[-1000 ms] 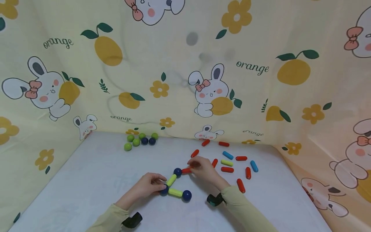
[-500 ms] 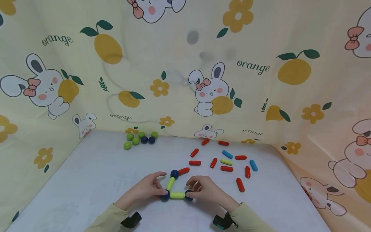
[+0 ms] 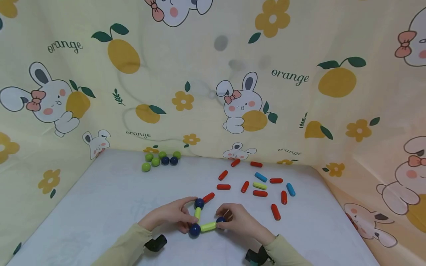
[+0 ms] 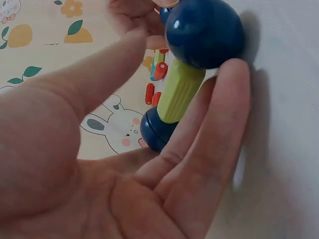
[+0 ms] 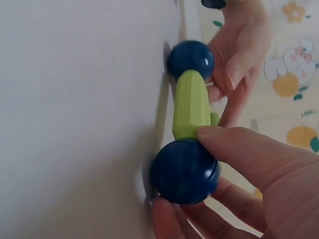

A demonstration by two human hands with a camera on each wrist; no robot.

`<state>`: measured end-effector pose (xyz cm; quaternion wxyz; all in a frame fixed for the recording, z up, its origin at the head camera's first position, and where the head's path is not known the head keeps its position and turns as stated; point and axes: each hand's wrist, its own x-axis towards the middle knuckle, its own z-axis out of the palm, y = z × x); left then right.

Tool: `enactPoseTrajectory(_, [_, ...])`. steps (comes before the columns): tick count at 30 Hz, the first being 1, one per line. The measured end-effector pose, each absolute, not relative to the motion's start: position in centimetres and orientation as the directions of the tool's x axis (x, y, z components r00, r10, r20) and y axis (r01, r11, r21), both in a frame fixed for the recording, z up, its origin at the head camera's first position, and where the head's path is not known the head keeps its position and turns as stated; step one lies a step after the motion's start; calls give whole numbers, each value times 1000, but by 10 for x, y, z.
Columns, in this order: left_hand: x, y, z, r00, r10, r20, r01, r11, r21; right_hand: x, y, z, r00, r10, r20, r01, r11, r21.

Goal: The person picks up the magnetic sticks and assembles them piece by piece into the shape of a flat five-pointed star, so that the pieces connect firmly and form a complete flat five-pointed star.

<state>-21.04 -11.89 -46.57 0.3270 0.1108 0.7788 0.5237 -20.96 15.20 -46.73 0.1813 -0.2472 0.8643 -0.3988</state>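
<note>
Dark blue balls and lime rods are joined in a bent chain, with a corner ball (image 3: 194, 230) nearest the body. One lime rod (image 3: 198, 213) runs away to a far ball (image 3: 199, 203), which bears a red rod (image 3: 209, 197). The other lime rod (image 3: 208, 226) leads right to an end ball (image 5: 185, 172). My right hand (image 3: 241, 221) pinches that end ball, thumb at its joint with the rod. Beside the chain, my left hand (image 3: 173, 215) has its index finger at the far ball. In the left wrist view its fingertip touches a ball (image 4: 205, 32), thumb apart from it.
Loose red rods (image 3: 260, 193), two blue rods (image 3: 261, 177) and a lime rod (image 3: 259, 185) lie scattered right of centre on the white table (image 3: 100, 221). Several green balls (image 3: 155, 162) and two dark blue balls (image 3: 173, 160) sit back left. A patterned curtain (image 3: 206, 122) hangs behind.
My right hand has left the red rod, come nearer the body and taken hold of the end ball. The chain has turned, its corner ball closer to me. My left hand has shifted right.
</note>
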Motion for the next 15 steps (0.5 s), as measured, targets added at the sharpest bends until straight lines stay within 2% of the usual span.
enactPoseTrajectory(3, [-212,-117,-468,-775,503,-382,-193,387,902,-217,157,-468,-826,-552,-111,-270,562,-782])
enactPoseTrajectory(10, [-212,-107,-471,-847,425,-318,-177,337,925,-236,172,-470,-836,-538,-104,-241,532,-812])
enactPoseTrajectory(15, [-213,-102,-471,-863,393,-318,-179,349,920,-246,179,-468,-840,-534,-92,-229,503,-833])
